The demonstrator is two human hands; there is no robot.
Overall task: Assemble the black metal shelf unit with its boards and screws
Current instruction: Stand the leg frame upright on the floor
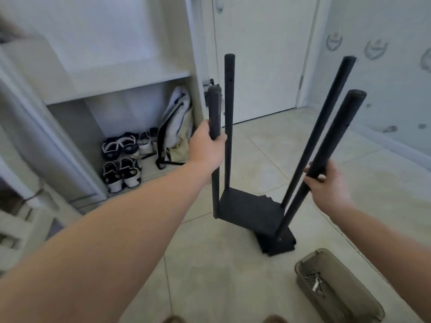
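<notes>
The black shelf unit stands on the tiled floor: several round black posts rise from a black board (247, 206) at the bottom. More black boards (283, 247) lie stacked under it. My left hand (206, 149) grips the near left post (214, 113) below its top. My right hand (326, 183) grips the near right post (335, 136) about midway up. The far left post (229, 94) and far right post (326, 117) stand free. Silver screws (314, 280) lie in a shallow olive tray (338, 297) on the floor at the lower right.
A white cabinet (116, 85) stands to the left; its open bottom shelf holds shoes (121, 159) and a white backpack (175, 122). A closed white door (261, 54) is behind the unit, a wall to the right. Pale floor tiles (210, 276) surround the unit.
</notes>
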